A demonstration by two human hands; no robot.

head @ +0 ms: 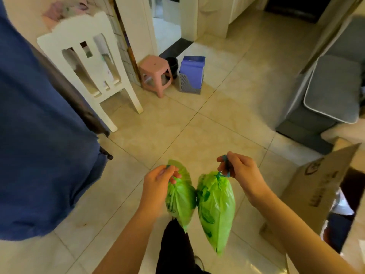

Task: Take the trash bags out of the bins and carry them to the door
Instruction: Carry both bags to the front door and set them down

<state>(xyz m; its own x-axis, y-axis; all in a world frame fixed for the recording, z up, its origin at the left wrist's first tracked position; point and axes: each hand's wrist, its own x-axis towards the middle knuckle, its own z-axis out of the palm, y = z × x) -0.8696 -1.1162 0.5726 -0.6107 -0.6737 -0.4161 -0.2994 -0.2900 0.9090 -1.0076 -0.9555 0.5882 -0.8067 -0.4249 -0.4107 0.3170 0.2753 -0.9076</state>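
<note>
Two green trash bags held out front over tiled floor [197, 135], both off the ground. Left hand [158, 182] curled round gathered neck of left green bag [180, 202], fingers pinching the bunched top with a bit of teal drawstring showing. Right hand [240, 171] pinching teal drawstring loop of right green bag [216, 210], fingers curled on the string above the knot. Both bags hanging with long axis roughly vertical, necks up, tapered bottoms pointing down toward the viewer; right one hangs lower and looks fuller. Sides of the two bags touching or just about, near their upper halves. Contents bulging, dark shapes faintly visible through the plastic, cannot tell what. Below the bags, black trouser leg [175, 248] and edge of a shoe. Right edge: open cardboard box [316, 186], flap raised, white and dark items inside, unclear which. Far ahead by the doorway: pink plastic stool [155, 73], small dark bin [172, 65] just behind it, interior not visible, then grey mesh holder [190, 83] stuffed with upright purple folders or packets. White chair [88, 62] at left beside blue cloth [39, 125] draped over table edge. Grey sofa [331, 91] at right, well apart from the bags.
</note>
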